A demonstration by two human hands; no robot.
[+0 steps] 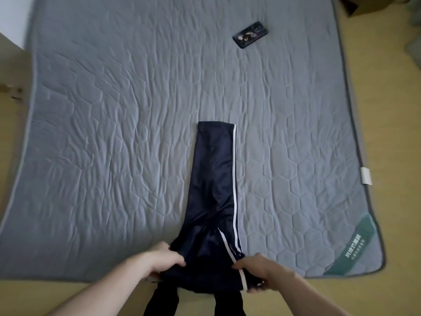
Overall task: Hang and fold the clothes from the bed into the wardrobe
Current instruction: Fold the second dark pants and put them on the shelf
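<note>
1. A pair of dark blue track pants (214, 179) with white side stripes lies flat on the grey quilted bed (114, 110), near the middle of its near edge.
2. The legs lie one on top of the other and point to the far side.
3. The waist end hangs over the near edge of the bed.
4. The left hand (163, 258) has its grip curled tight on the left side of the waist.
5. The right hand (259, 270) pinches the right side, right by the stripe.
6. A black phone (250, 34) lies on the far right part of the bed, well apart from the pants.
7. A green label (355, 245) sits on the bed's near right corner.
</note>
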